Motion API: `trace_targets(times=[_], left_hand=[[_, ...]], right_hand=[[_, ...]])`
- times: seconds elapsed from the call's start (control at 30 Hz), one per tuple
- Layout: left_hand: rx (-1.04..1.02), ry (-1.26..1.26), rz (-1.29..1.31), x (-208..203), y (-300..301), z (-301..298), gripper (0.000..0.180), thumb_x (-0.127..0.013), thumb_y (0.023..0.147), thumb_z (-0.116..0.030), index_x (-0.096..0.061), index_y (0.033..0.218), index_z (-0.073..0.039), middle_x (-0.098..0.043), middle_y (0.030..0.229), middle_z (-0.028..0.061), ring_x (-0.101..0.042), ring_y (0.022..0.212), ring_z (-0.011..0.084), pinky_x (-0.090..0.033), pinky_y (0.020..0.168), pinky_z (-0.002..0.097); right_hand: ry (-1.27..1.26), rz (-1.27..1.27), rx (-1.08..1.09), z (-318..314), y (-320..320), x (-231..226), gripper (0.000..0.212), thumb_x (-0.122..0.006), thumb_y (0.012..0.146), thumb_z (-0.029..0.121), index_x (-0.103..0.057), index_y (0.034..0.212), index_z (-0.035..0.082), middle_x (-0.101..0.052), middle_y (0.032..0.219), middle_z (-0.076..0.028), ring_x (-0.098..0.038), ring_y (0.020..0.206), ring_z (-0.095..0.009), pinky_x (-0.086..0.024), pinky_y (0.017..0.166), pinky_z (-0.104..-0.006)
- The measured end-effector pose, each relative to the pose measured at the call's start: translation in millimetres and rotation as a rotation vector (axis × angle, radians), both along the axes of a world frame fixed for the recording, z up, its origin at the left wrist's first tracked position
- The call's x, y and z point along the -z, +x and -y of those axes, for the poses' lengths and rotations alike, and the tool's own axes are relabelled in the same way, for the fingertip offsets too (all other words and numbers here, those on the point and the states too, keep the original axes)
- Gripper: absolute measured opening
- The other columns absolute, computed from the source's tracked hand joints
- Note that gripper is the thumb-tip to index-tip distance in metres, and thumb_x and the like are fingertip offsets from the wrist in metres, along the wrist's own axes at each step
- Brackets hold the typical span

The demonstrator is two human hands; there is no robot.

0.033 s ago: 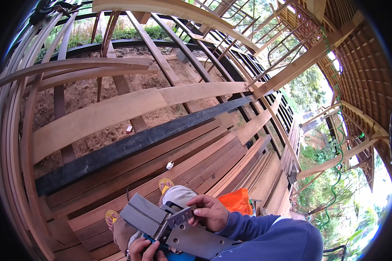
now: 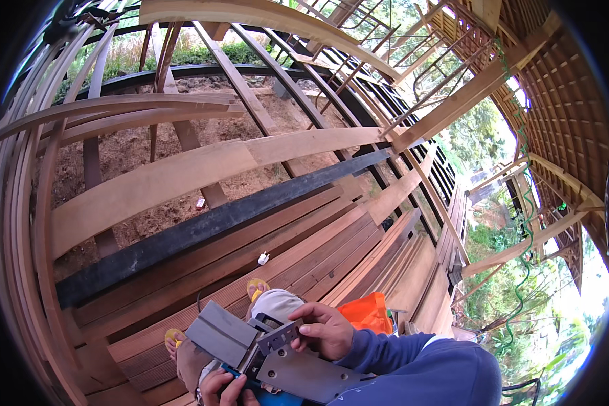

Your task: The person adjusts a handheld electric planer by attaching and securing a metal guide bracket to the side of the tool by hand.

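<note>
An electric hand planer [image 2: 310, 371] lies upside down across my lap, its grey sole plates facing up and its blue body below. My left hand [image 2: 222, 388] grips the blue body at the lower edge of the view, fingers curled round its side. At the cutter gap between the two sole plates, my right hand [image 2: 326, 331] pinches a small dark metal plate with slots [image 2: 279, 337] between thumb and forefinger. The plate stands tilted over the gap. How far it sits in the planer is hidden.
Brown deck boards [image 2: 250, 298] lie under my sandalled feet, with a white plug [image 2: 263, 258] on them. An orange bag [image 2: 367, 313] rests by my right arm. Beyond a black beam [image 2: 216, 227], open joists [image 2: 250, 108] span bare soil. A green coiled hose [image 2: 526, 250] hangs at right.
</note>
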State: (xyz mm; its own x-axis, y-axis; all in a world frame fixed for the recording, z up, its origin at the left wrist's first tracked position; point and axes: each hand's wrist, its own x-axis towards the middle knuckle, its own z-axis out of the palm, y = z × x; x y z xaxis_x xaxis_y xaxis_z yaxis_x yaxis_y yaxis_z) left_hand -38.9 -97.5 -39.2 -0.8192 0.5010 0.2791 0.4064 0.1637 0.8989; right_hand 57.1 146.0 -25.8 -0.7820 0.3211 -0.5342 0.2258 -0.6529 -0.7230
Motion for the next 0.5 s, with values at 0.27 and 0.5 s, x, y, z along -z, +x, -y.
trace_targets(times=[0.27, 0.5], left_hand=[[-0.049, -0.026, -0.012, -11.8, 24.4, -4.6, 0.025, -0.065, 0.084, 0.000, -0.071, 0.108, -0.004, -0.063, 0.109, 0.0181, -0.064, 0.102, 0.0371, -0.052, 0.090, 0.0447], [-0.070, -0.015, -0.068, -8.5, 47.5, -4.2, 0.025, -0.060, 0.084, 0.003, -0.071, 0.107, -0.002, -0.061, 0.114, 0.0207, -0.059, 0.113, 0.0353, -0.049, 0.098, 0.0438]], right_hand=[[0.074, -0.084, -0.012, 1.7, 19.2, -1.7, 0.032, -0.055, 0.096, 0.001, -0.054, 0.128, -0.001, -0.066, 0.104, -0.014, -0.070, 0.090, -0.019, -0.059, 0.081, -0.0307], [0.158, -0.190, -0.035, 5.9, 39.3, 2.0, 0.031, -0.053, 0.098, 0.000, -0.055, 0.128, -0.001, -0.065, 0.106, -0.013, -0.069, 0.091, -0.019, -0.059, 0.081, -0.0306]])
